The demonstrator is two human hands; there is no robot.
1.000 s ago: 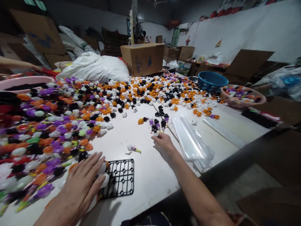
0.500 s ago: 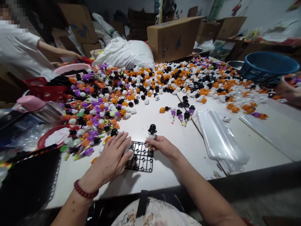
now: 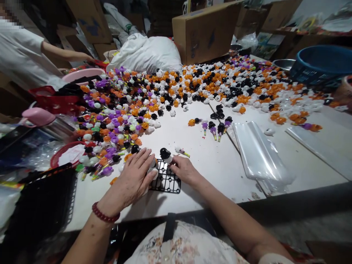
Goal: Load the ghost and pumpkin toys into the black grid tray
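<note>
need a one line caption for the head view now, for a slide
Left hand on a black grid tray, right hand holding a black-topped white figure over it.

1. Your left hand (image 3: 137, 175) lies palm down, left of the frame's centre, its fingers extended and its thumb set apart.
2. Your left forearm (image 3: 85, 234) rises from the lower left.
3. Your right hand (image 3: 184, 170), near the centre, pinches with thumb and fingertips.
4. Your right forearm (image 3: 228, 209) slants in from the lower right.
</note>
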